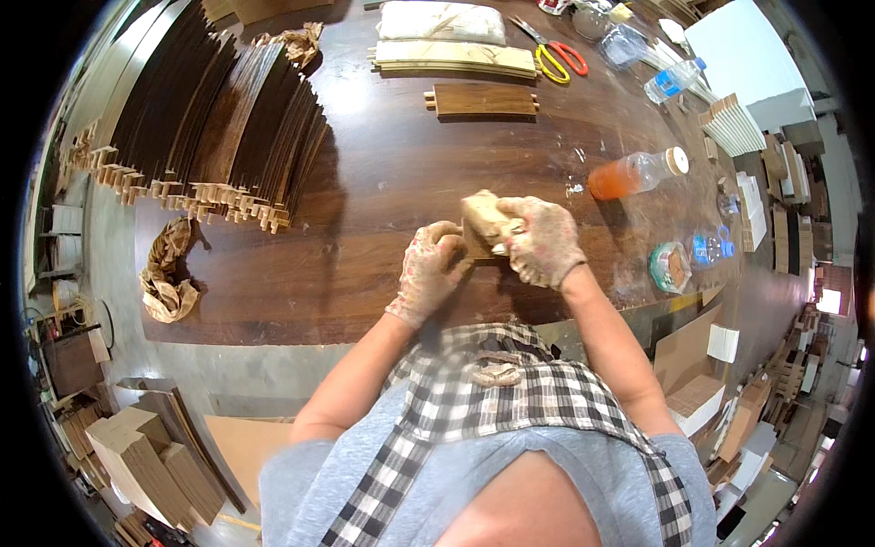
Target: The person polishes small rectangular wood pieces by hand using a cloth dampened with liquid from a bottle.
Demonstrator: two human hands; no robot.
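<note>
Both my hands wear pale, stained work gloves and are close together over the near part of the dark brown table (365, 273). My right hand (547, 244) is closed around a tan, crumpled cloth (487, 215). Under the cloth lies a small wooden piece (475, 244), mostly hidden by the cloth and the gloves. My left hand (428, 272) has its fingers curled against the left edge of that piece, holding it. Farther off lies a brown wooden panel (483, 101) with light tongues at its ends.
Stacked dark boards (228, 128) fill the left, with crumpled brown paper (169, 264) before them. Pale boards (456, 58) and scissors (553, 60) lie at the far side. An orange drink bottle (629, 175), a water bottle (674, 80) and a jar (671, 267) are at right.
</note>
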